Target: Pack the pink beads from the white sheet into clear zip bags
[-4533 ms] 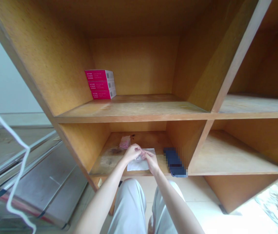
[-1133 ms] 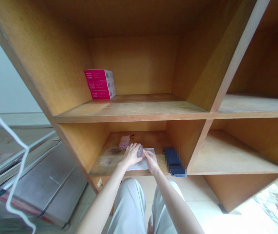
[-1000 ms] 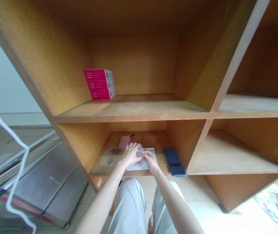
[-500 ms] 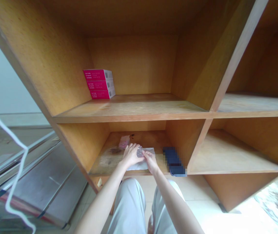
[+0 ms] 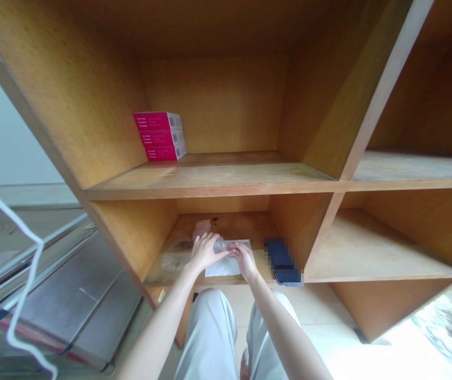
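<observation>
two hands [image 5: 203,253] [image 5: 245,260], three pink boxes [image 5: 158,139], one white sheet [image 5: 226,267].

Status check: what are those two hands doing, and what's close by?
Left hand holding clear plastic. Right hand at its other end, grip unclear. White sheet below; pink packet just beyond left hand, partly hidden.

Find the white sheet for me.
In the head view, the white sheet lies on the lower shelf, partly hidden by the left hand and right hand, left of the blurred dark-blue object.

I face a wooden open-front shelf unit [image 5: 226,190]; pale blue wall [image 5: 8,142] at left, light floor [image 5: 317,311] below, brightest lower right.
</observation>
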